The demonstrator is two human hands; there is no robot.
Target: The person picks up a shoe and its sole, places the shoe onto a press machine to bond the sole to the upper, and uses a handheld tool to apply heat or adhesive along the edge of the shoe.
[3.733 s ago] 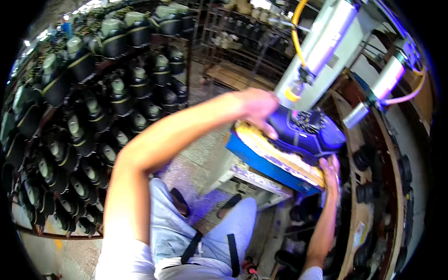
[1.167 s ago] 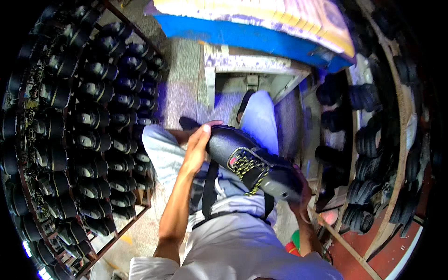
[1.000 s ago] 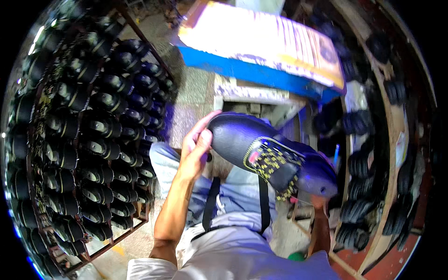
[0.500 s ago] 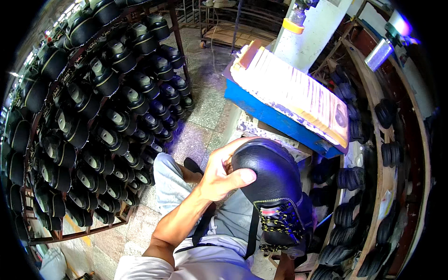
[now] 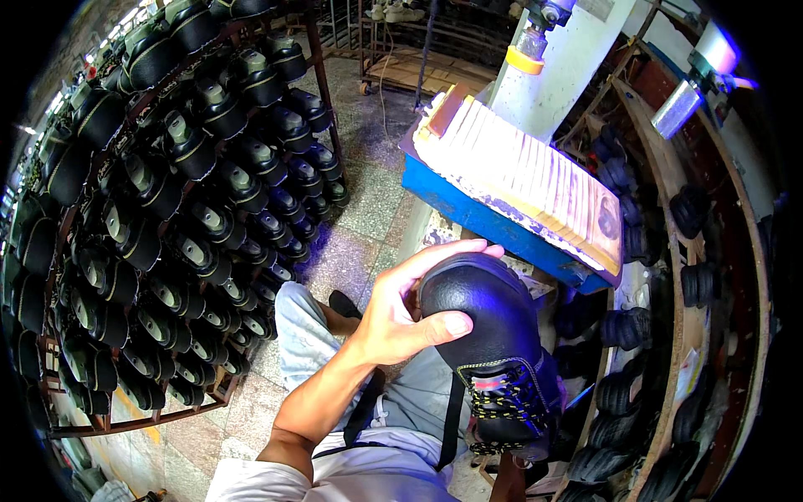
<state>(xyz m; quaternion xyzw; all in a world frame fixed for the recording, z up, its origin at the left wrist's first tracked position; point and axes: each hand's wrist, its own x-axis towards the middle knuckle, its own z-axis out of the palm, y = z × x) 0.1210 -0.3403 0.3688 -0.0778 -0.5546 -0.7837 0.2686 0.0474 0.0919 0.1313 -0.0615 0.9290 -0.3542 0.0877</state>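
A black leather lace-up work shoe (image 5: 489, 314) is held up in front of my lap, its rounded toe pointing away from me. Its laces are black flecked with yellow, and a small red-and-white tag shows at the tongue. My left hand (image 5: 401, 305) grips the toe from the left, with the thumb on the upper and the fingers curled round the tip. Behind the heel end my right forearm (image 5: 508, 481) comes up from the lower edge. The shoe hides most of my right hand and its fingers.
At left stands a tall metal rack (image 5: 226, 393) packed with black shoe uppers on lasts. Ahead is a blue box-shaped machine (image 5: 468, 201) topped with a row of pale slats (image 5: 519, 159). Curved wooden shelves (image 5: 682, 335) at right hold black soles (image 5: 627, 328).
My left thumb has shifted slightly right across the toe, and its fingers show further over the tip. The shoe has turned a little and dropped slightly. The view has shifted slightly.
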